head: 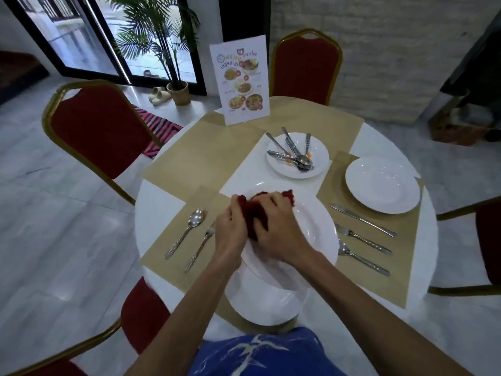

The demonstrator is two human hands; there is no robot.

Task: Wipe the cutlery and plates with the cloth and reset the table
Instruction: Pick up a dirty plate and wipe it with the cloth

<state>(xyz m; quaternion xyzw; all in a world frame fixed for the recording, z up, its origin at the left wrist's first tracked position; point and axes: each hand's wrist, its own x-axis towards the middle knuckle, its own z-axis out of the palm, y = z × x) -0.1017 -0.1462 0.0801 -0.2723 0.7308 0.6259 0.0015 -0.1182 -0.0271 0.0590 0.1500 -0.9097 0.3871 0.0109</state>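
Note:
A large white plate (311,240) is held tilted over the near edge of the table. My left hand (230,229) grips its left rim. My right hand (276,226) holds a bunched dark red cloth (252,215) against the plate's face. Under it a second white plate (260,302) lies on the tan placemat (173,240). A spoon (187,232) and fork (199,248) lie left of the plates. On the right lie a knife (362,219), a fork (363,238) and a spoon (362,259).
At the table's middle, a white plate (276,169) holds several pieces of used cutlery (294,150). Another white plate (382,184) sits at the right place setting. A menu stand (240,80) is at the far side. Red chairs (100,131) ring the round table.

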